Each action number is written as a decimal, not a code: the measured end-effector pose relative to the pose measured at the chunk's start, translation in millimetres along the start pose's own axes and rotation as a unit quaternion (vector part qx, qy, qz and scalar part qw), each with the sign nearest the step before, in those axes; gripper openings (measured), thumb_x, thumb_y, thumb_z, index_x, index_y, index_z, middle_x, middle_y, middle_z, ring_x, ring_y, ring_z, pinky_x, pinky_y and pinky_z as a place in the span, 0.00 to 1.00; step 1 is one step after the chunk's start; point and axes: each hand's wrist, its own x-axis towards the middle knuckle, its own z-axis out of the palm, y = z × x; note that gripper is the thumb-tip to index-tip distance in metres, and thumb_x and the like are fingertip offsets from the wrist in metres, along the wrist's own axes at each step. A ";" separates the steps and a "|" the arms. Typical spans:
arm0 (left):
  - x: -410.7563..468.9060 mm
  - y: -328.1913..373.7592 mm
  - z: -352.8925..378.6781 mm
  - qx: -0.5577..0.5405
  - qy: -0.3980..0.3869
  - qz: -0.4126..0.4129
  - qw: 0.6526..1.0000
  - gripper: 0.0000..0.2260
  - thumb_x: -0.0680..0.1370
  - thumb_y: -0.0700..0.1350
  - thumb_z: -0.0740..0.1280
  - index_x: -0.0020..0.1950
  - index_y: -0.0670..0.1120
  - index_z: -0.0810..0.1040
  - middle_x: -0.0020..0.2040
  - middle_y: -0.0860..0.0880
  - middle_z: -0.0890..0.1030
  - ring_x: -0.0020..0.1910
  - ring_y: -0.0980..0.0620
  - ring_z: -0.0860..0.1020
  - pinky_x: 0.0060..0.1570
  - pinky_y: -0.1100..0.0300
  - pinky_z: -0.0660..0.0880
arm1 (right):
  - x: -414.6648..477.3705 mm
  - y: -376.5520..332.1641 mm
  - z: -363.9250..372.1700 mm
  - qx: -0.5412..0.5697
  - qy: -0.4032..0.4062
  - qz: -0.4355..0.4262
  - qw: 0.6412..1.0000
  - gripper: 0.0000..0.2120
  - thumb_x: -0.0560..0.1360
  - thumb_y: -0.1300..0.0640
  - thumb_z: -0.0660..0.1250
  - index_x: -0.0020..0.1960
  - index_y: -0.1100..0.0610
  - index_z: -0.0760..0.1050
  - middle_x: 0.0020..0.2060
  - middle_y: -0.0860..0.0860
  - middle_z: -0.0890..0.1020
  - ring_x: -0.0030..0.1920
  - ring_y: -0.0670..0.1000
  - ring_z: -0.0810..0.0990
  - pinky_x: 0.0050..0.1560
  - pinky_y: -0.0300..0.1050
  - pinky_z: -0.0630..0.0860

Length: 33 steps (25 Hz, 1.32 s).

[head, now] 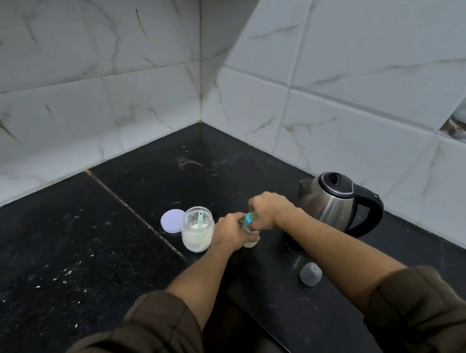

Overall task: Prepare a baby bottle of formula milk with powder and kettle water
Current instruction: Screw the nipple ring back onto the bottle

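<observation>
Left hand (230,230) wrapped around body of baby bottle (250,241), fingers closed on it, holding it upright on black counter (72,248). Right hand (269,210) clamped from above over bottle top, fingers curled around teal collar (248,220); teat hidden under palm. Bottle base resting on counter, pale liquid visible in lower part. Both forearms bare, brown sleeves (422,310) pushed up near elbows.

Just left of bottle, nearly touching left hand: open clear powder jar (198,228), partly filled with white powder, pale green scoop (200,220) standing inside. Lilac lid (172,221) lying flat on counter, touching jar's far-left side. Clear dome cap (310,274) on its side on counter, near right forearm, apart from bottle. Steel kettle (334,201) with black lid and handle behind right hand, near right wall, spout pointing left. White specks and spilled powder scattered on counter toward corner. Marble-look wall tiles (124,60) on both sides of corner.
</observation>
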 end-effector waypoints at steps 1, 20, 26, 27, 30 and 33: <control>-0.5 1.3 0.3 0.003 0.000 0.003 1.000 0.21 0.65 0.52 0.82 0.57 0.56 0.84 0.47 0.56 0.86 0.52 0.54 0.83 0.55 0.52 0.81 | 0.8 -1.4 0.6 -0.011 0.013 0.018 1.000 0.21 0.72 0.39 0.72 0.55 0.54 0.79 0.43 0.49 0.80 0.41 0.51 0.80 0.37 0.47 0.77; 4.3 4.4 3.0 0.049 0.016 -0.007 0.999 0.19 0.65 0.55 0.81 0.53 0.56 0.85 0.43 0.57 0.85 0.48 0.53 0.83 0.52 0.52 0.81 | -4.3 0.0 16.6 0.117 0.027 0.068 0.990 0.25 0.72 0.42 0.75 0.66 0.50 0.76 0.52 0.50 0.83 0.48 0.52 0.81 0.43 0.46 0.79; 6.3 4.5 4.1 0.055 0.022 -0.007 0.998 0.19 0.65 0.54 0.82 0.55 0.57 0.85 0.43 0.57 0.85 0.47 0.54 0.83 0.52 0.53 0.81 | -9.4 2.0 15.6 0.136 0.034 0.061 0.988 0.22 0.74 0.44 0.75 0.64 0.50 0.77 0.53 0.51 0.82 0.51 0.52 0.82 0.49 0.49 0.83; 6.1 5.1 4.3 0.059 0.024 -0.006 0.998 0.20 0.65 0.54 0.82 0.55 0.57 0.85 0.43 0.57 0.85 0.48 0.54 0.83 0.51 0.54 0.81 | -9.9 -0.9 17.6 0.138 0.040 0.071 0.987 0.22 0.74 0.44 0.74 0.64 0.51 0.77 0.51 0.50 0.82 0.50 0.52 0.82 0.49 0.49 0.83; 5.4 5.6 6.8 0.073 0.028 -0.002 0.997 0.20 0.66 0.55 0.81 0.56 0.57 0.85 0.45 0.55 0.86 0.50 0.51 0.83 0.50 0.54 0.80 | -12.5 -11.6 28.1 0.157 0.076 0.126 0.977 0.21 0.74 0.44 0.72 0.63 0.53 0.76 0.47 0.50 0.80 0.47 0.52 0.81 0.44 0.47 0.80; 3.2 7.1 4.8 0.090 0.038 0.001 0.995 0.16 0.66 0.54 0.75 0.52 0.57 0.85 0.43 0.55 0.85 0.49 0.49 0.83 0.45 0.56 0.78 | -10.7 -26.1 38.9 0.202 0.129 0.188 0.952 0.20 0.74 0.44 0.70 0.60 0.55 0.77 0.48 0.52 0.81 0.47 0.54 0.80 0.42 0.47 0.75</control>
